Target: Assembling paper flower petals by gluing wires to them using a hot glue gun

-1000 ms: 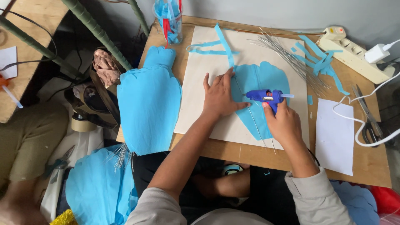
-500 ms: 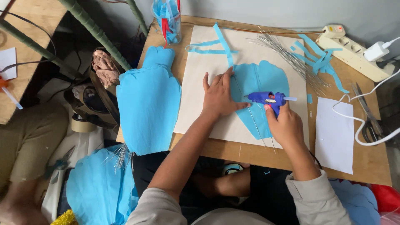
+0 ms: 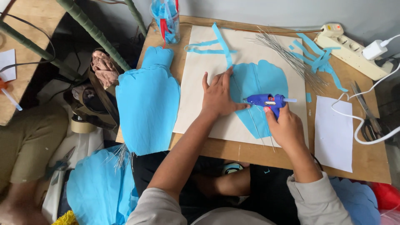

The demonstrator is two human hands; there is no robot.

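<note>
A: Item held? 
B: Blue glue gun, gripped by right hand, fingers curled around it; its handle is hidden.

A: Left hand? 
B: Fingers spread, pressed flat on blue paper petal; the petal's left edge is covered.

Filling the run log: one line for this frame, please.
left hand: flat on blue paper petal | right hand: grips blue glue gun, nozzle at wire on petal | board underneath

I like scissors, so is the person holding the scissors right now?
No, the scissors lie untouched on the table's right side; the right hand holds a blue glue gun.
</note>
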